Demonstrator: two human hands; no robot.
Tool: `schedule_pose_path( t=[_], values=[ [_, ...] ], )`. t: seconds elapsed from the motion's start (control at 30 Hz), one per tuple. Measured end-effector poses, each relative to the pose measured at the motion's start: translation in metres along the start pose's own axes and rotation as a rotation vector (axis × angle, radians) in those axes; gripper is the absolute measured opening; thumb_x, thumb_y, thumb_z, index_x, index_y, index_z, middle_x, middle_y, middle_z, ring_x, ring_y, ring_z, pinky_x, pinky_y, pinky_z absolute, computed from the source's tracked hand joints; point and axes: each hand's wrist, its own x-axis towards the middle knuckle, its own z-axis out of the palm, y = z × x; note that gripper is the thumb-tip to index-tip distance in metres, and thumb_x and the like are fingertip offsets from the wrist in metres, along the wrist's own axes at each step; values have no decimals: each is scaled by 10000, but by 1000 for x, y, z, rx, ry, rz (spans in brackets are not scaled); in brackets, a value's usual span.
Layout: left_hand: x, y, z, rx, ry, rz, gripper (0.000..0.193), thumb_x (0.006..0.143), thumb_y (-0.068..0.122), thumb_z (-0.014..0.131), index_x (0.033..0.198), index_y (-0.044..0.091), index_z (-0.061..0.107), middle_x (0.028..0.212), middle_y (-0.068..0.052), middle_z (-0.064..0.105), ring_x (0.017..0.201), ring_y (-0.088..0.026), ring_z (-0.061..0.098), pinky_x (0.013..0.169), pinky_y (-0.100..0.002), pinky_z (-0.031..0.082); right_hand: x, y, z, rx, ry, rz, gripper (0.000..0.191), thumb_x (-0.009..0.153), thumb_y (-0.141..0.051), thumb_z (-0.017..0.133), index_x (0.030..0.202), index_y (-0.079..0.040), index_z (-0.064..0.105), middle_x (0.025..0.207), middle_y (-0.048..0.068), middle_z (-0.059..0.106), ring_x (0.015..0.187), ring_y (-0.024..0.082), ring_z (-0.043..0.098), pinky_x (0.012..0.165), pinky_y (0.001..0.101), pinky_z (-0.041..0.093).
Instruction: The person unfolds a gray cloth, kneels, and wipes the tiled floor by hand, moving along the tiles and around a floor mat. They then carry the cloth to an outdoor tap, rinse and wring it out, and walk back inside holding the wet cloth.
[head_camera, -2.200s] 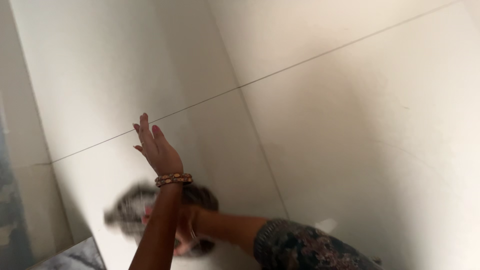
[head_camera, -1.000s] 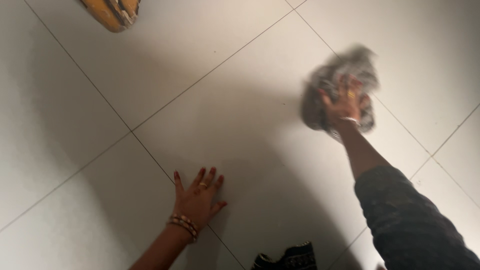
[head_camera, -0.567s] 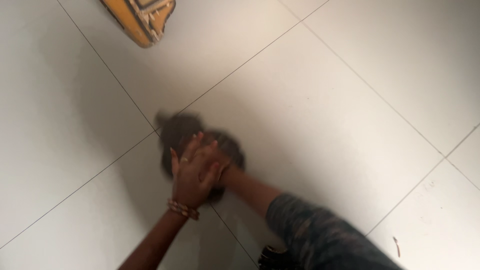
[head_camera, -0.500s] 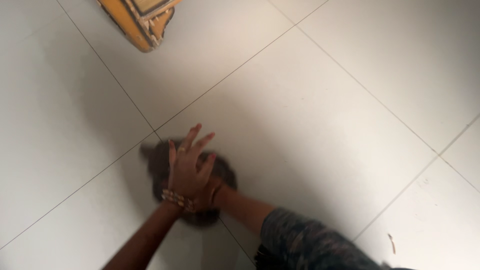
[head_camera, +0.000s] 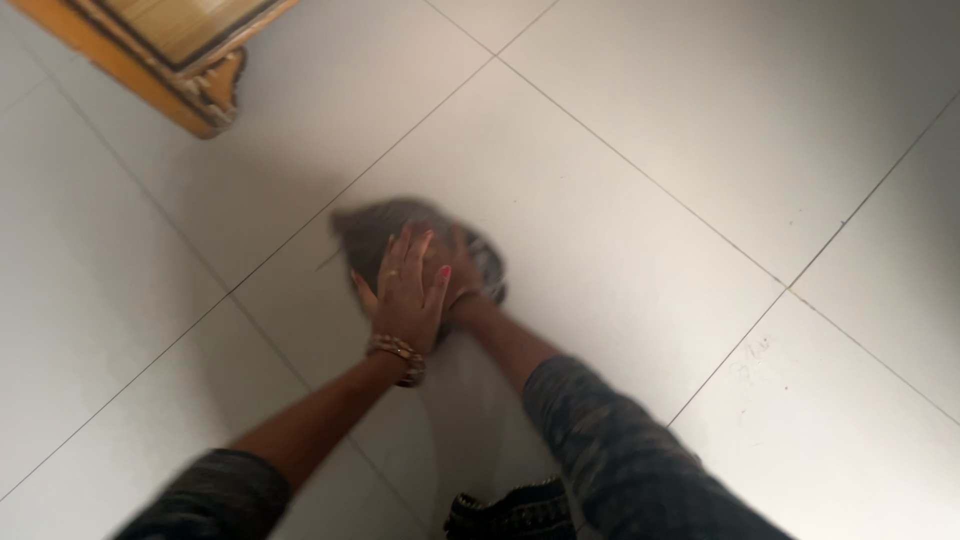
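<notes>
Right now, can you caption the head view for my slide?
Both hands, left hand over right hand, press a grey cloth onto the white tiled floor.

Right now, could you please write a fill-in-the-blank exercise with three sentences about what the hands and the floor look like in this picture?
1. Both hands press a dark grey ____ against the white tiled floor.
2. The left hand wears a beaded ____ at the wrist.
3. The yellow wooden furniture piece sits in the top ____ corner of the view.

Missing words: cloth; bracelet; left. The right hand lies mostly hidden behind the left hand.
</notes>
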Motion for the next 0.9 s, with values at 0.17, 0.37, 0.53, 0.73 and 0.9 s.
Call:
schedule_pose_path(
  t=[0.17, 0.37, 0.53, 0.73, 0.9],
  values=[
    [3, 32, 104, 82, -234, -215, 632, 1002, 575, 348, 1535, 235, 369, 1666, 17, 247, 1545, -181, 163, 1165, -695, -81, 12, 166, -18, 195, -8, 397, 756, 973, -639, 391, 1626, -382, 110, 1725, 45, 3, 1574, 279, -30, 1229, 602, -34],
    [50, 56, 149, 305, -166, -271, 726, 1000, 604, 318, 1568, 153, 333, 1636, 16, 301, 1516, -159, 167, 1200, -617, -68, -33, 343, 7, 128, 65, 690, 735, 1002, -613, 381, 1644, -422, 78, 1740, 10, -6, 1597, 257, -27, 1249, 596, -25],
    [71, 71, 120, 413, -330, -338, 691, 1004, 577, 332, 1567, 176, 337, 1648, 52, 307, 1564, -132, 122, 1221, -616, -107, -130, 462, 61, 149, 108, 858, 729, 986, -602, 381, 1648, -451, 115, 1756, -55, -5, 1605, 215, -26, 1279, 585, -13],
    [73, 91, 96, 523, -452, -352, 709, 987, 598, 330, 1579, 209, 297, 1654, 85, 255, 1565, -114, 70, 1209, -611, -144, -314, 536, 112, 177, 500, 972, 915, 1033, -753, 342, 1722, -157, 257, 1761, 157, 201, 1612, 367, 134, 1299, 553, 105],
    [71, 84, 113, 589, -303, -281, 738, 972, 619, 354, 1558, 173, 295, 1626, 59, 287, 1537, -128, 87, 1188, -612, -132, -409, 514, 100, 379, 136, 1751, 952, 999, -798, 386, 1668, -137, 240, 1693, 202, 225, 1526, 444, 213, 1223, 581, 202]
  ],
)
